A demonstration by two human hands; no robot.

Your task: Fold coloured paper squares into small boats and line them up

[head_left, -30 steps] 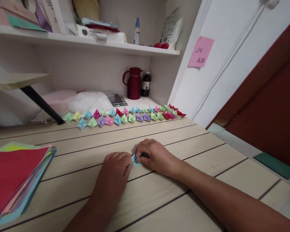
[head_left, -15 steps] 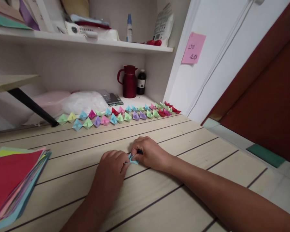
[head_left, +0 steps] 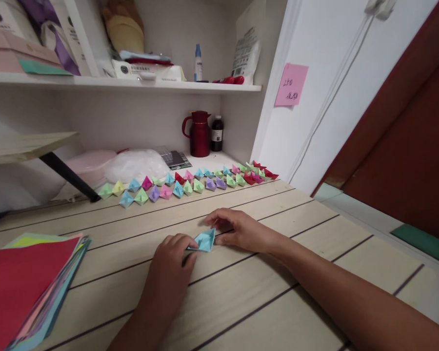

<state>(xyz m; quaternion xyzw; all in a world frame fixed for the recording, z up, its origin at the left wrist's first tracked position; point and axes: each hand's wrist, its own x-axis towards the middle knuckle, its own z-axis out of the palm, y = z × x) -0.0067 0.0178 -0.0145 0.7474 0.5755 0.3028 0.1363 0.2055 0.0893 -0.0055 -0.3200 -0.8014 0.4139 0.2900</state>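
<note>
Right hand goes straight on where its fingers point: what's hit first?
Probably the row of paper boats, near its left end. The right hand points left and away, just past the blue folded paper, over bare table; depth is unclear.

The left hand (head_left: pixel 171 265) and right hand (head_left: pixel 241 230), bunched together a second ago, have drawn apart on the counter. The blue folded paper (head_left: pixel 204 241), then almost hidden under the fingers, now shows as a wider, boat-like shape between them. The left grip pinches its left end; the right fingers meet its right tip.
</note>
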